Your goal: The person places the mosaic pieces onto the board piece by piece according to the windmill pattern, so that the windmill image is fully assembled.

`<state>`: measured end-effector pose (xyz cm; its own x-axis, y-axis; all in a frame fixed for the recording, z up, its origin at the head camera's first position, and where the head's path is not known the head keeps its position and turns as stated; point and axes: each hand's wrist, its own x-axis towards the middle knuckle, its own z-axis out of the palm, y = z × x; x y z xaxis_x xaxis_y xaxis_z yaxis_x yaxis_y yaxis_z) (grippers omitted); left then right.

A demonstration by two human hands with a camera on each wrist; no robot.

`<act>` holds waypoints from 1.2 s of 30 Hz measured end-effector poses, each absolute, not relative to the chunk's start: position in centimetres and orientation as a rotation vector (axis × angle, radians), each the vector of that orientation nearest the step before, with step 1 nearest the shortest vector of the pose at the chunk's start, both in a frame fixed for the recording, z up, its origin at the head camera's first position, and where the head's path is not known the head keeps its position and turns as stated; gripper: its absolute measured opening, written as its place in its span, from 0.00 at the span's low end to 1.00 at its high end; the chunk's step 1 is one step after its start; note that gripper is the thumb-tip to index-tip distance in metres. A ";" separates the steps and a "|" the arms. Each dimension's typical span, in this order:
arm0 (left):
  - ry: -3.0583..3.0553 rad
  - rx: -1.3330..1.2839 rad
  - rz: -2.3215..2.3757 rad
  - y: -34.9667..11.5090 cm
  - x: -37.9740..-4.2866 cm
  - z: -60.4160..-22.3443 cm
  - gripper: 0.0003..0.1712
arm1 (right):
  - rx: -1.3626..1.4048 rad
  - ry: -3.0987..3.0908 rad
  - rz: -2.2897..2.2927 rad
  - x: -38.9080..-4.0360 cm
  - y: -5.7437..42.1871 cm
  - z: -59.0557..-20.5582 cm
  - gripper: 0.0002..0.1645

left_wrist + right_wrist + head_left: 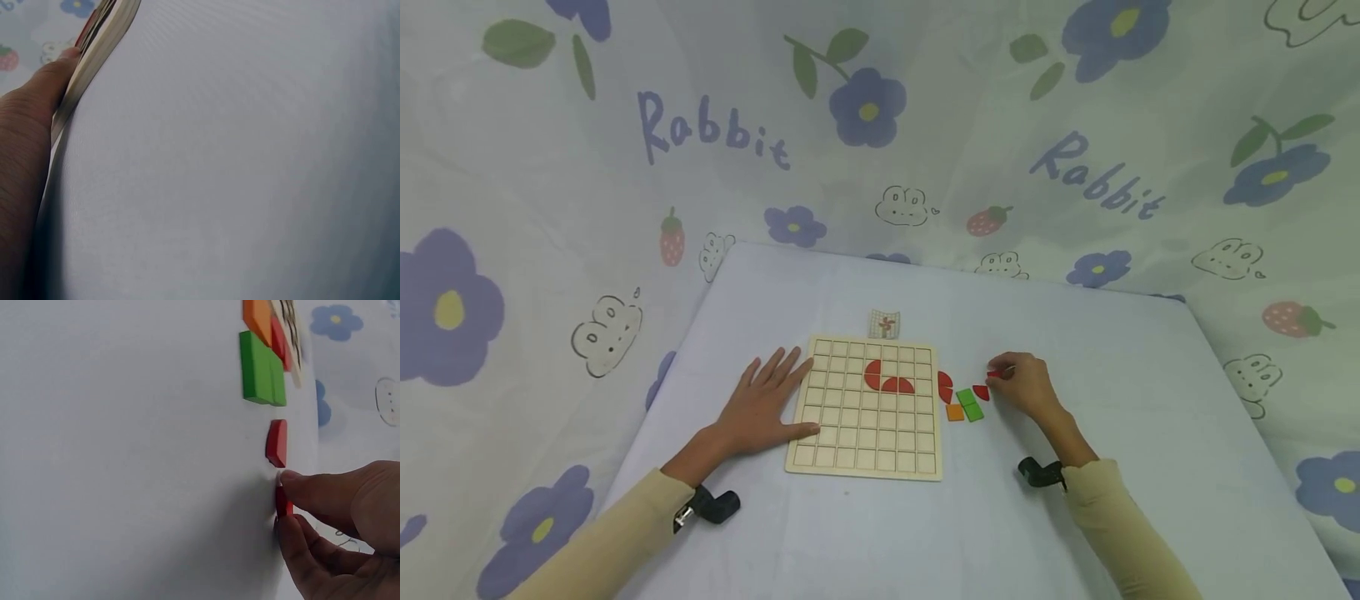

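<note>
Red piece [284,501] between thumb and fingers of right hand [1028,387]

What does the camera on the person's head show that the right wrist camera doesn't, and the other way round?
Only the head view shows the left hand, spread at the board's left edge, the whole board with red pieces lying on it, and a small patterned card beyond it.

Only the right wrist view shows the thick side faces of the two green pieces.

Both show the right hand pinching a red piece, another loose red piece nearby, the green pieces, an orange piece and at least part of the board.
</note>
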<state>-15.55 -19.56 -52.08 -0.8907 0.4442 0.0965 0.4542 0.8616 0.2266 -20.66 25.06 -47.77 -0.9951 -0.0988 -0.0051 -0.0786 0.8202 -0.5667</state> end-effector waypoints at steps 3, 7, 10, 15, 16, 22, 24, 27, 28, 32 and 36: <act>-2.985 -0.720 -0.372 -19.6 -15.5 -52.1 0.64 | -0.138 2.912 -0.963 -20.8 25.3 -47.7 0.16; -2.983 -0.726 -0.382 -19.5 -15.5 -52.0 0.64 | -0.125 2.841 -1.002 -20.7 25.5 -47.6 0.17; -2.984 -0.727 -0.379 -19.4 -15.5 -51.8 0.64 | -0.130 2.833 -1.011 -20.6 25.5 -47.6 0.17; -2.992 -0.726 -0.360 -19.5 -15.5 -51.6 0.64 | -0.119 2.869 -1.049 -20.4 24.9 -47.7 0.17; -2.994 -0.727 -0.362 -19.5 -15.5 -51.6 0.64 | -0.113 2.869 -1.067 -20.4 24.7 -47.6 0.17; -2.993 -0.734 -0.364 -19.5 -15.5 -51.4 0.63 | -0.174 2.781 -1.205 -19.8 22.8 -46.7 0.15; -2.998 -0.730 -0.358 -19.5 -15.5 -51.5 0.63 | -0.209 2.737 -1.247 -19.6 22.0 -46.4 0.15; -3.009 -0.719 -0.359 -19.5 -15.5 -51.6 0.64 | -0.246 2.694 -1.282 -19.4 20.7 -46.0 0.15; -3.013 -0.716 -0.360 -19.5 -15.5 -51.6 0.64 | -0.265 2.698 -1.279 -19.4 20.3 -46.0 0.15; -3.019 -0.707 -0.367 -19.5 -15.5 -51.7 0.64 | -0.305 2.659 -1.314 -19.4 18.8 -46.1 0.12; -3.009 -0.711 -0.378 -19.4 -15.5 -51.6 0.63 | -0.350 2.656 -1.328 -19.4 17.4 -46.5 0.08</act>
